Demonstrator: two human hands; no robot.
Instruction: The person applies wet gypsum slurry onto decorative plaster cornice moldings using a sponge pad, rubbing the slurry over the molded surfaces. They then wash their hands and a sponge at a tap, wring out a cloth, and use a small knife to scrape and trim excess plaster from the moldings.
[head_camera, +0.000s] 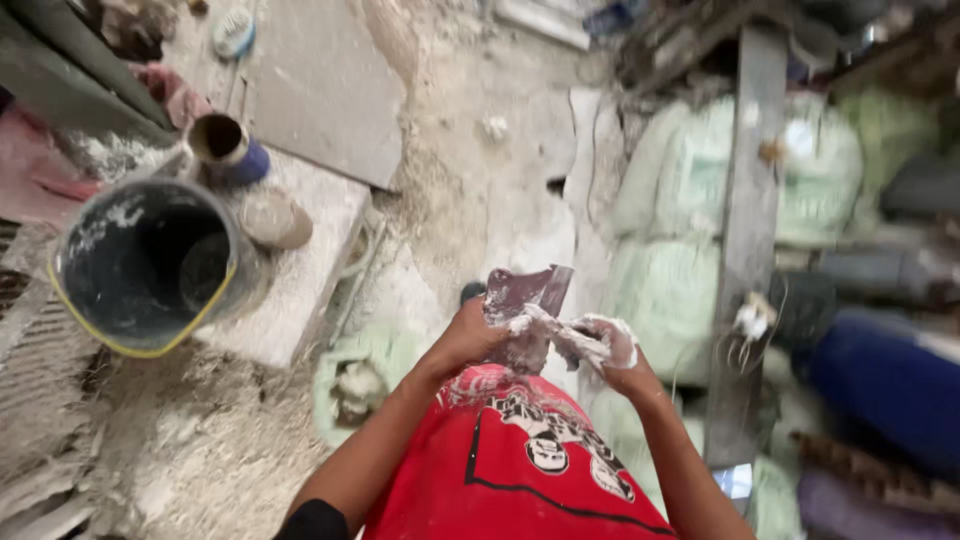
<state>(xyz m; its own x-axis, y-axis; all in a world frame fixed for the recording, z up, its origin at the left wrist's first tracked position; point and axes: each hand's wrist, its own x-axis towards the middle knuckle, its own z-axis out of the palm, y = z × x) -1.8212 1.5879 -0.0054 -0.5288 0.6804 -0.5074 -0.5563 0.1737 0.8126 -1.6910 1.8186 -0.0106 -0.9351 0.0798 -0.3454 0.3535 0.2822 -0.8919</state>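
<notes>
Fingers (540, 325) coated in white paste are pressed against the flat metal blade of a scraper (528, 300), which is held just above the red shirt (520, 455), in front of the chest. The left hand (470, 338) is closed around the lower part of the scraper, where the handle is hidden by the palm. The right hand (607, 345) is thickly smeared in white, and its fingers are curled onto the blade's face, pinching or wiping the paste there.

The blade is judged stiff, thin and light, though its wet coating is likely to make it slippery; its edges may be sharp. A firm hold is best taken at the handle end, with the flat face touched only by the fingertips.

Left of the scraper, well apart from it, a large dark bucket with a yellow rim (150, 265) is seen on a pale dusty slab (300, 260). Just beyond the bucket a small blue tin (228, 148) stands open, and a round pale lid (275, 220) lies between the tin and the slab's edge. Right of the scraper, pale green sacks (690, 170) are stacked behind an upright grey plank (750, 200); no readable label can be made out on them. Further right a blue drum-like shape (890, 385) is seen, blurred. The shirt bears a black and white print.
</notes>
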